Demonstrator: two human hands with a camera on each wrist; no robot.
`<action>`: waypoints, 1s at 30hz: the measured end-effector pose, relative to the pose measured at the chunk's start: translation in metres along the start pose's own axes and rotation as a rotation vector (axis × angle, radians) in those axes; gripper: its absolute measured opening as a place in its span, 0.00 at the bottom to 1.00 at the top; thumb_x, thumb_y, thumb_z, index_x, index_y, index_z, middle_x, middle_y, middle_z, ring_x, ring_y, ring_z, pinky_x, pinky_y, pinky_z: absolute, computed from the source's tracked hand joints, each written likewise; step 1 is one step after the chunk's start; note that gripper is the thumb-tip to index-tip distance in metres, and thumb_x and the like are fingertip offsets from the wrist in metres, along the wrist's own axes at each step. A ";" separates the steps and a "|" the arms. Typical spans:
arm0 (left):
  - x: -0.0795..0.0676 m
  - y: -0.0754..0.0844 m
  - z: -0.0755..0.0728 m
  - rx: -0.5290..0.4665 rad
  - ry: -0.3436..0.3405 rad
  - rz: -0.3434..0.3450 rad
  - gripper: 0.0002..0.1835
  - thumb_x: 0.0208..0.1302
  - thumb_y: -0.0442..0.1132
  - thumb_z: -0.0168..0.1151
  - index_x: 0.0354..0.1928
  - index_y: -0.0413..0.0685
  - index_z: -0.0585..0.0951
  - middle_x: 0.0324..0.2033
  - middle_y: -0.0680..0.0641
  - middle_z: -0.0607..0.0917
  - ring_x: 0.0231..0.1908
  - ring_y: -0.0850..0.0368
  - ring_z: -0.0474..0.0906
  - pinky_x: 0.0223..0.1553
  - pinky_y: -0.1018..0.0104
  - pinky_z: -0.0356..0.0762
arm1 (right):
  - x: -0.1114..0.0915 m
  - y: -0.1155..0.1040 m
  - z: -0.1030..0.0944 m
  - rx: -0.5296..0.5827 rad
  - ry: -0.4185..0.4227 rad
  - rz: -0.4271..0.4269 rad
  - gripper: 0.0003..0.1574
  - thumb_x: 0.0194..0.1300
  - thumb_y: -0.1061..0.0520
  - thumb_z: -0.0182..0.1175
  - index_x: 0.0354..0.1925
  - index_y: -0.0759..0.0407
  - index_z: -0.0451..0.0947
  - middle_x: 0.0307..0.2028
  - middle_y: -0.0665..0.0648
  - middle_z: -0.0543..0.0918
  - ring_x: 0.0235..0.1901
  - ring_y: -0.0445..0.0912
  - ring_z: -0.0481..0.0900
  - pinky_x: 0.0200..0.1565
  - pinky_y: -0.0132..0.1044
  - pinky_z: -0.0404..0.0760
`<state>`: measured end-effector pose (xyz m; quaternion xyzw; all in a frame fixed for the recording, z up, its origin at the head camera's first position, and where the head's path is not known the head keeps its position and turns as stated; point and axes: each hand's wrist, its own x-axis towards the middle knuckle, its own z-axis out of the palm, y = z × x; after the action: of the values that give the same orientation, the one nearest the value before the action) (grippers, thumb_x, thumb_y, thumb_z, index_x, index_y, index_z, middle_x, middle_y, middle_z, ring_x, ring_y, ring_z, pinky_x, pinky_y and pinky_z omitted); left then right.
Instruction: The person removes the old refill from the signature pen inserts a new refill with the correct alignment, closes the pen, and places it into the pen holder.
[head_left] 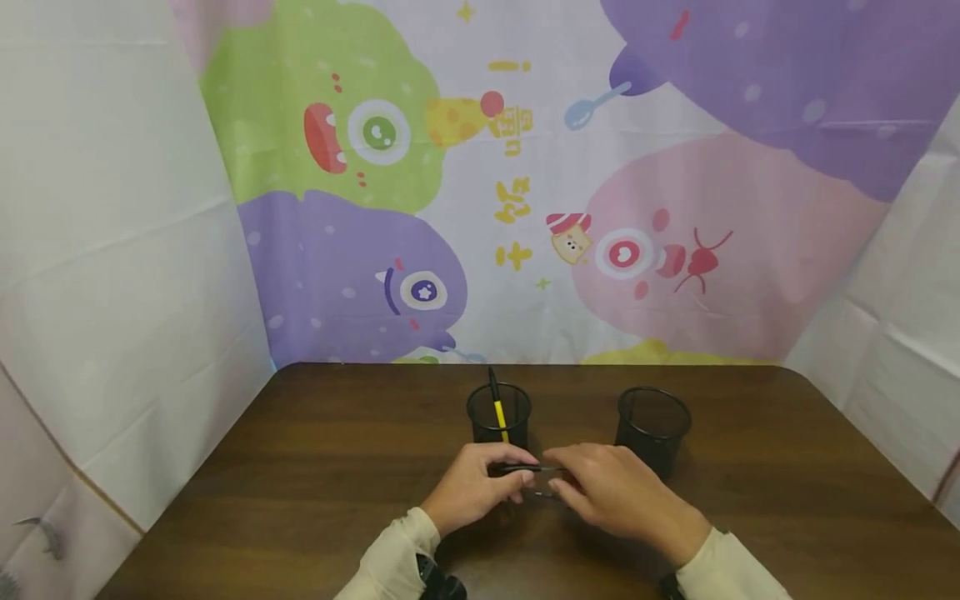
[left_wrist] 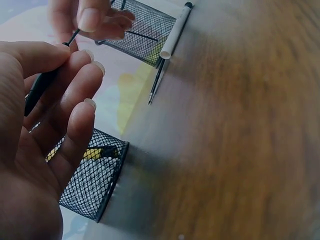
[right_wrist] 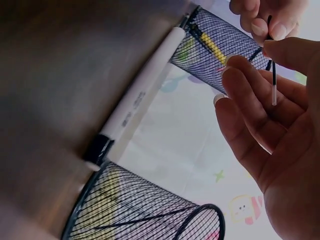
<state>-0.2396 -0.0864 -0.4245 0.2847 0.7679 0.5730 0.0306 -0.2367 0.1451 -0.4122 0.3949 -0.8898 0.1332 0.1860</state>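
Observation:
My left hand [head_left: 472,487] pinches a dark tapered pen piece [left_wrist: 41,89] between thumb and fingers. From the other side my right hand [head_left: 626,500] pinches a thin black pen refill [right_wrist: 274,75], its clear tail end lying across the fingers. In the left wrist view the refill's other end meets the dark piece; how far it goes in is hidden. A white pen barrel [right_wrist: 142,87] with a black end lies on the table beyond the hands. Beside it, a slim pointed dark rod [left_wrist: 156,82] shows in the left wrist view.
Two black wire-mesh pen cups stand behind the hands. The left cup [head_left: 480,421] holds a yellow and black pen [head_left: 498,408]; the right cup [head_left: 654,446] stands behind my right hand. Beneath is a brown wooden table [head_left: 315,467], with a cartoon-print cloth [head_left: 525,317] hanging behind it.

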 end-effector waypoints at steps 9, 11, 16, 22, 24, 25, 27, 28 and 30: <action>0.001 0.000 0.000 0.001 0.003 -0.017 0.08 0.67 0.31 0.65 0.47 0.40 0.86 0.33 0.46 0.89 0.27 0.49 0.85 0.33 0.54 0.85 | -0.012 0.008 -0.002 -0.020 -0.002 0.025 0.28 0.66 0.51 0.67 0.60 0.61 0.76 0.32 0.45 0.83 0.29 0.34 0.78 0.31 0.37 0.82; 0.001 0.000 0.000 -0.003 0.004 -0.021 0.09 0.67 0.31 0.65 0.47 0.39 0.86 0.32 0.47 0.88 0.27 0.50 0.85 0.33 0.53 0.85 | -0.014 0.010 -0.003 -0.017 -0.015 0.033 0.30 0.66 0.50 0.67 0.61 0.61 0.75 0.30 0.44 0.82 0.28 0.33 0.77 0.31 0.37 0.81; 0.000 -0.001 0.001 0.003 0.012 -0.022 0.09 0.68 0.31 0.65 0.48 0.38 0.85 0.32 0.48 0.88 0.27 0.50 0.85 0.31 0.52 0.85 | -0.015 0.014 -0.009 0.014 -0.046 0.062 0.22 0.64 0.52 0.68 0.55 0.58 0.80 0.32 0.42 0.83 0.28 0.31 0.76 0.30 0.35 0.80; 0.001 -0.001 0.002 0.028 0.028 -0.020 0.08 0.68 0.32 0.65 0.47 0.41 0.86 0.31 0.48 0.88 0.26 0.52 0.85 0.29 0.56 0.84 | -0.018 0.019 -0.018 0.000 -0.061 0.073 0.13 0.61 0.54 0.71 0.44 0.54 0.83 0.30 0.38 0.79 0.28 0.30 0.73 0.28 0.33 0.77; 0.001 -0.001 0.002 0.028 0.034 -0.023 0.08 0.68 0.31 0.65 0.47 0.41 0.86 0.31 0.49 0.88 0.26 0.52 0.85 0.28 0.57 0.83 | -0.020 0.020 -0.019 0.003 -0.077 0.076 0.11 0.61 0.54 0.71 0.42 0.53 0.83 0.29 0.37 0.77 0.27 0.31 0.72 0.27 0.33 0.76; 0.001 -0.001 0.002 0.028 0.035 -0.024 0.08 0.67 0.31 0.65 0.46 0.41 0.86 0.31 0.49 0.88 0.26 0.52 0.85 0.28 0.57 0.83 | -0.021 0.021 -0.019 0.007 -0.088 0.079 0.11 0.61 0.53 0.71 0.41 0.53 0.83 0.29 0.37 0.77 0.27 0.31 0.72 0.27 0.33 0.76; 0.001 -0.001 0.002 0.026 0.039 -0.028 0.08 0.67 0.31 0.65 0.46 0.41 0.86 0.31 0.49 0.88 0.26 0.52 0.85 0.28 0.57 0.83 | -0.023 0.021 -0.017 0.012 -0.120 0.093 0.09 0.61 0.52 0.71 0.39 0.50 0.82 0.28 0.36 0.75 0.26 0.31 0.71 0.27 0.33 0.74; 0.001 -0.003 0.002 0.025 0.039 -0.028 0.08 0.67 0.31 0.65 0.46 0.42 0.86 0.31 0.49 0.88 0.26 0.52 0.85 0.28 0.55 0.84 | -0.024 0.022 -0.016 0.015 -0.131 0.095 0.08 0.61 0.52 0.71 0.37 0.48 0.81 0.28 0.35 0.74 0.26 0.31 0.70 0.26 0.33 0.73; 0.002 -0.010 0.001 0.031 0.041 -0.031 0.08 0.68 0.31 0.65 0.46 0.44 0.86 0.31 0.50 0.88 0.26 0.52 0.85 0.29 0.54 0.84 | -0.026 0.023 -0.014 0.016 -0.149 0.101 0.09 0.61 0.52 0.71 0.33 0.45 0.78 0.27 0.35 0.73 0.25 0.31 0.69 0.26 0.33 0.72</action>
<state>-0.2451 -0.0860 -0.4337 0.2616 0.7814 0.5662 0.0194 -0.2350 0.1821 -0.4131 0.3601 -0.9187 0.1199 0.1092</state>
